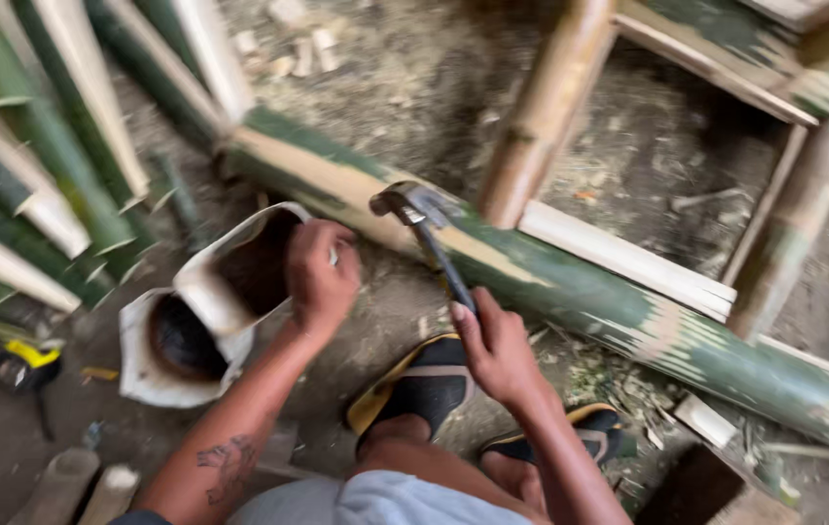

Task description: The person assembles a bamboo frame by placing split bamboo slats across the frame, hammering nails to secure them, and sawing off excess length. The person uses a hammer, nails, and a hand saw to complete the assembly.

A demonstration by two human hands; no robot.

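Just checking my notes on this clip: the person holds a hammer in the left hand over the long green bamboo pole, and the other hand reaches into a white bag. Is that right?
Not quite. The head view shows the hammer in the right hand, not the left. Its head is over the long green bamboo pole, and the left hand is at the mouth of the white bag.

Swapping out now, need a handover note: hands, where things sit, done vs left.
Right hand: gripping the hammer by its handle, head resting on the long green bamboo pole.
Left hand: closed at the rim of a white sack, beside the pole; what it pinches is hidden.
The pole lies on the ground across a bamboo frame.
Done: pole lies against the frame.
Left: no fastening visible at the hammer head; cannot tell more.
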